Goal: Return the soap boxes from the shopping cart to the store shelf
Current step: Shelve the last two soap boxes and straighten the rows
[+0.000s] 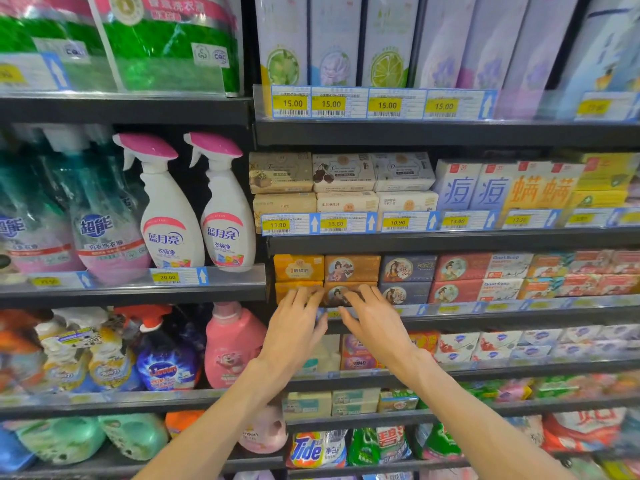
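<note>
Both of my hands reach to the third shelf (pixel 450 318) of soap. My left hand (pixel 298 323) rests its fingertips on the lower yellow soap box (pixel 287 288) at the left end of the row. My right hand (pixel 370 318) has its fingers spread on the lower brown soap box (pixel 337 293) with a round portrait. A second yellow box (pixel 298 267) and a second brown box (pixel 352 268) sit stacked right above them. Neither hand closes around a box. The shopping cart is out of view.
Blue, red and white soap boxes (pixel 460 280) fill the same shelf to the right. More soap (pixel 343 174) sits one shelf up. Spray bottles (pixel 221 202) and detergent bottles (pixel 232 344) stand in the left bay. Price tags line the shelf edges.
</note>
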### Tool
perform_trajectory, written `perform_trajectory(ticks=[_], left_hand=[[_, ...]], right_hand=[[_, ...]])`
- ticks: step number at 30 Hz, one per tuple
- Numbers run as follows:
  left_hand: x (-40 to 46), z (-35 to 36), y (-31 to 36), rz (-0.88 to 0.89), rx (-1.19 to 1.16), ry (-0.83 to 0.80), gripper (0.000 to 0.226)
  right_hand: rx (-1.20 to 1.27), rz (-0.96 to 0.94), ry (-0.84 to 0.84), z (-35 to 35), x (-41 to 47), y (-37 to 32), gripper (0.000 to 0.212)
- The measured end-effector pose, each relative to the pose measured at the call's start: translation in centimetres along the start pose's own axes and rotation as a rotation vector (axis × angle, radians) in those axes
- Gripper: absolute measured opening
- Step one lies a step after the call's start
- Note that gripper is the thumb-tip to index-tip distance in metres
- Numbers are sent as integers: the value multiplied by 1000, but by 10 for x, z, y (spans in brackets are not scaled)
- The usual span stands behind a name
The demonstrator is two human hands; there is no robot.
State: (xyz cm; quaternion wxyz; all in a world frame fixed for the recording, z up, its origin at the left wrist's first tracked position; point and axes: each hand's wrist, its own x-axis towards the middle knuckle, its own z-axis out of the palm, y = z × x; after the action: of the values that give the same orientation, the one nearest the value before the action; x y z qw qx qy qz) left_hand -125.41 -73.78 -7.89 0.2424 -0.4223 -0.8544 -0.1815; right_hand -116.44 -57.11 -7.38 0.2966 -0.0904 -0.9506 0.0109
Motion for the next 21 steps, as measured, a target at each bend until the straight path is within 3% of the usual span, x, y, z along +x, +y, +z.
perform_trajectory(ticks=[4,11,18,21], left_hand=[[1,-7,-11,-40,-33,25,37],[-35,4,-14,-302,-182,25,42],[-27,8,-18,-230,-127,16,41],[-27,8,-19,-295,-186,18,40]], right_hand=[[53,15,8,-2,12,-13,25],[55,-62,-102,14,5,-32,36],[70,-63,-106,17,9,-41,40],[103,-51,-111,16,10,-42,40]])
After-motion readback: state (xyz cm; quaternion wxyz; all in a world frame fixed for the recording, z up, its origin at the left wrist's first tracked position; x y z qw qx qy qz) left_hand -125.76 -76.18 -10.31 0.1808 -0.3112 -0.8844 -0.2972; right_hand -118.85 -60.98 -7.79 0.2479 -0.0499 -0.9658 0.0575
